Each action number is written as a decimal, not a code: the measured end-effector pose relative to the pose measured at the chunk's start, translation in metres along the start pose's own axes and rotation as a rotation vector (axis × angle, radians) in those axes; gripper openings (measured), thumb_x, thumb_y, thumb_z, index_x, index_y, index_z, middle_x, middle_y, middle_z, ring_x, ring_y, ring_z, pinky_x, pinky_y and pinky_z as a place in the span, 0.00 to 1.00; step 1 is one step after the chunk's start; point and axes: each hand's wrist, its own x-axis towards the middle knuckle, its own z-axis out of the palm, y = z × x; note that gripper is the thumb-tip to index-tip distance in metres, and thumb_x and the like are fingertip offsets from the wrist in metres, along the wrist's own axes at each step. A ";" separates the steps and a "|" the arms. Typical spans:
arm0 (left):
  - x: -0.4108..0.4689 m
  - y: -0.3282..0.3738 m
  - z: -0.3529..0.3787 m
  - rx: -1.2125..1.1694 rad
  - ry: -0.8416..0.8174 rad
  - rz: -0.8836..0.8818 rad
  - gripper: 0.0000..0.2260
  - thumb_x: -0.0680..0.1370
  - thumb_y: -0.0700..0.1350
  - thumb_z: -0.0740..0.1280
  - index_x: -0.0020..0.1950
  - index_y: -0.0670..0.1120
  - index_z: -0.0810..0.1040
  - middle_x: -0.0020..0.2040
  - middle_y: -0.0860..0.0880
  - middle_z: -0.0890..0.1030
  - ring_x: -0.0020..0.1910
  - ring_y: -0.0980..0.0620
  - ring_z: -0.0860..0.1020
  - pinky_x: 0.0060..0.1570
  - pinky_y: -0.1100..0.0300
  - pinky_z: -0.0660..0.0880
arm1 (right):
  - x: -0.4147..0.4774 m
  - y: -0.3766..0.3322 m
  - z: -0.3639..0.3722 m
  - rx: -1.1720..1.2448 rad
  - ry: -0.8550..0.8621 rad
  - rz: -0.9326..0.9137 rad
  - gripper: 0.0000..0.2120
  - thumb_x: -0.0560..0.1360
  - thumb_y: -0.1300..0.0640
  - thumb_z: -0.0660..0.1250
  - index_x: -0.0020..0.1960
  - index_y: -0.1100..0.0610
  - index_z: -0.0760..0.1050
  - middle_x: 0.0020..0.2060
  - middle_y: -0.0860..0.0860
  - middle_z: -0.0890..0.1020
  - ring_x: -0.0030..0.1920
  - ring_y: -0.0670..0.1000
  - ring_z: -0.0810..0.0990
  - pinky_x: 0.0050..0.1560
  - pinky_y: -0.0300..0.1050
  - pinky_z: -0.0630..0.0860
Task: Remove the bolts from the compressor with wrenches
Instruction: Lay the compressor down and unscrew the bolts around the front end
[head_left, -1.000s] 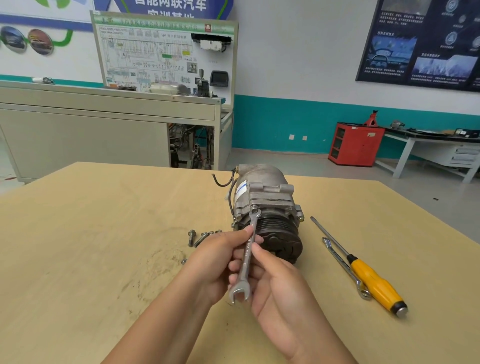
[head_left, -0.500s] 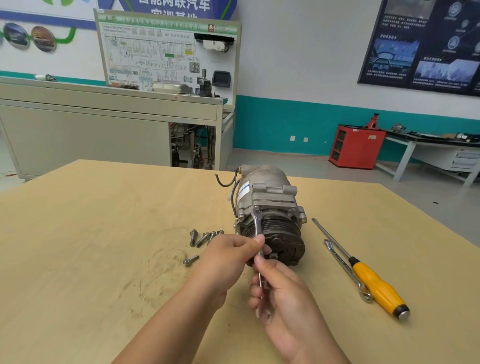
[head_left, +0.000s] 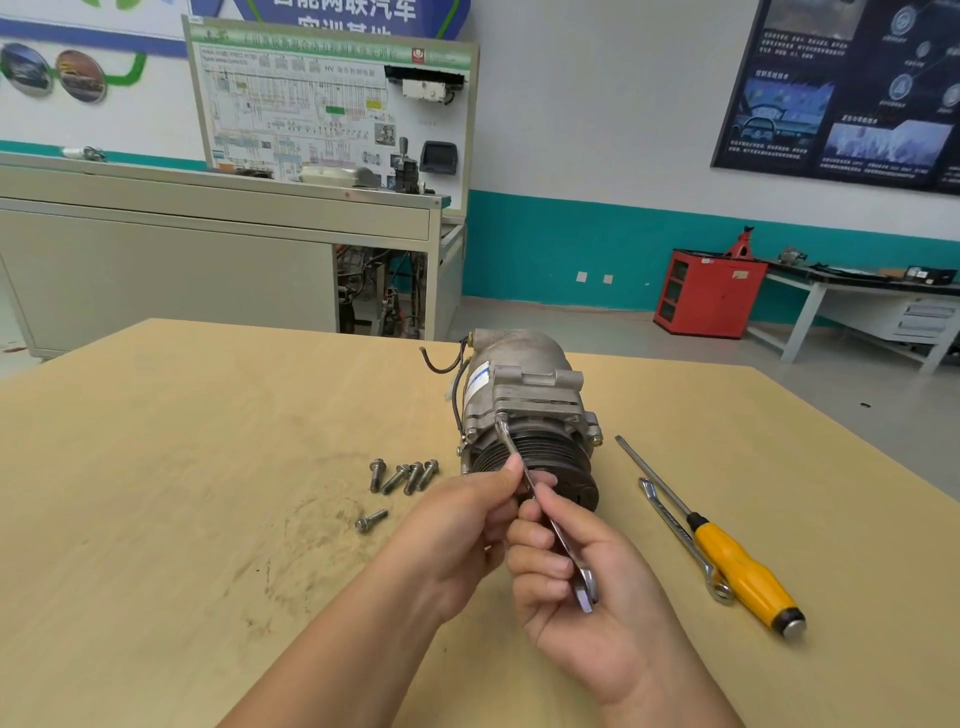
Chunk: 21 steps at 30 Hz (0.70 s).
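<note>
Grey cast-metal compressor (head_left: 524, 395) with black grooved pulley lying on its side at the middle of the pale wooden table (head_left: 156, 467), pulley end facing near, black wires curling off its far left. Slim silver combination wrench (head_left: 511, 446) set with its ring end on a bolt at the housing's near-left edge, just above the pulley, shaft slanting down toward near right. Left hand (head_left: 457, 525) pinching the shaft between thumb and fingertips, in front of the pulley. Right hand (head_left: 587, 597) curled round the lower shaft, open-jaw end poking out beside the palm. Left of the compressor, four loose grey flanged bolts (head_left: 405, 475) bunched together, a fifth single bolt (head_left: 371, 520) lying nearer. To the right, yellow-handled screwdriver (head_left: 737, 571) flat on the table, second silver wrench (head_left: 675, 530) alongside it, touching
</note>
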 end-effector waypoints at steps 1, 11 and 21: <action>-0.001 0.001 0.000 0.042 0.012 0.021 0.15 0.76 0.52 0.64 0.38 0.47 0.86 0.24 0.53 0.72 0.27 0.56 0.69 0.41 0.57 0.64 | 0.000 0.001 0.002 -0.030 0.021 -0.020 0.09 0.65 0.58 0.66 0.29 0.62 0.74 0.22 0.51 0.68 0.15 0.44 0.63 0.14 0.30 0.59; -0.004 0.005 -0.007 0.077 0.016 -0.005 0.18 0.79 0.49 0.61 0.37 0.43 0.86 0.19 0.50 0.64 0.16 0.55 0.65 0.18 0.68 0.64 | 0.006 0.020 0.005 -0.234 0.126 -0.105 0.13 0.75 0.60 0.63 0.33 0.62 0.75 0.23 0.52 0.71 0.19 0.46 0.68 0.18 0.34 0.64; -0.004 -0.004 -0.003 0.242 0.044 0.105 0.19 0.80 0.50 0.61 0.33 0.46 0.83 0.20 0.54 0.65 0.20 0.56 0.71 0.35 0.61 0.69 | -0.003 0.022 -0.001 -0.271 0.119 -0.164 0.17 0.78 0.56 0.58 0.35 0.62 0.74 0.19 0.52 0.67 0.16 0.48 0.64 0.17 0.35 0.62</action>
